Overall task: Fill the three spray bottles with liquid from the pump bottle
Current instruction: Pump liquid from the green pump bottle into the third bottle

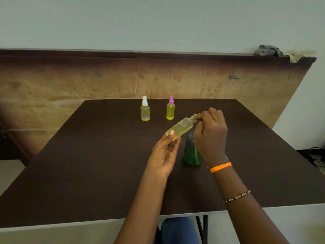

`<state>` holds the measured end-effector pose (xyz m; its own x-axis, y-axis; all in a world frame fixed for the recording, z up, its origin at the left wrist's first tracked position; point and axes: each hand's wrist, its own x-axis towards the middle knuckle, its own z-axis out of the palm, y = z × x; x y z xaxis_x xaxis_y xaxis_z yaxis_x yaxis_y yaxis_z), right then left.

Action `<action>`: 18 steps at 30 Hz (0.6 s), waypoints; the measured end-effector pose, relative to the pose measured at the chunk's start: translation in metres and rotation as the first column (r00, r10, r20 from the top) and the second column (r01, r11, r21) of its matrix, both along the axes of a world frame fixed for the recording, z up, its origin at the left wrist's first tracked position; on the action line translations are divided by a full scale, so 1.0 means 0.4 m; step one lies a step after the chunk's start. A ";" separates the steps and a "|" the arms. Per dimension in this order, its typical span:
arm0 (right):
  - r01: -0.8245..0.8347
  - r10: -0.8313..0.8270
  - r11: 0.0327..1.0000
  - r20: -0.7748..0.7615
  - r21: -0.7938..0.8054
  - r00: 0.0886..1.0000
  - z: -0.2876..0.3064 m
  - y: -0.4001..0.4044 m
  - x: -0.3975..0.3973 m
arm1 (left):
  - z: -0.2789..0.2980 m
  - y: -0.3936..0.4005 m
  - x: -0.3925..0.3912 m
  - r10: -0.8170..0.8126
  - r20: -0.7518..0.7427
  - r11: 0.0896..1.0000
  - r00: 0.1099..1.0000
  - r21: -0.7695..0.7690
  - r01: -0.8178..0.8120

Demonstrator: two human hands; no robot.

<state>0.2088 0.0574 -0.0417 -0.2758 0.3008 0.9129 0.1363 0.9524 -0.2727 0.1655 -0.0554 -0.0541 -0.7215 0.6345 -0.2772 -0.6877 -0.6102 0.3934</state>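
Altogether three spray bottles (pixel 145 110), one green bottle (pixel 190 152).

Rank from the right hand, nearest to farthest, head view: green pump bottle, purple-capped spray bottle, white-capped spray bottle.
1. Green pump bottle: directly beneath the right hand.
2. Purple-capped spray bottle: upright, behind and left of it.
3. White-capped spray bottle: upright, farther left.
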 end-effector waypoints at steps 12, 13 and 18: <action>0.033 -0.031 0.999 -0.120 0.018 0.992 -0.058 0.010 -0.021 | -0.017 -0.002 -0.004 -0.024 0.009 1.000 1.000 -0.004 0.024; 0.031 -0.029 0.999 -0.100 0.019 0.995 -0.051 0.009 -0.016 | -0.013 -0.003 -0.002 -0.026 0.011 1.000 1.000 -0.002 0.026; 0.022 -0.022 1.000 -0.020 0.018 1.000 0.006 0.010 -0.008 | -0.003 0.000 0.004 -0.021 0.031 1.000 0.999 0.009 0.020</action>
<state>0.2055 0.0613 -0.0395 -0.2514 0.2895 0.9236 0.1524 0.9542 -0.2577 0.1669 -0.0554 -0.0554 -0.6995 0.6515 -0.2937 -0.7118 -0.5990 0.3667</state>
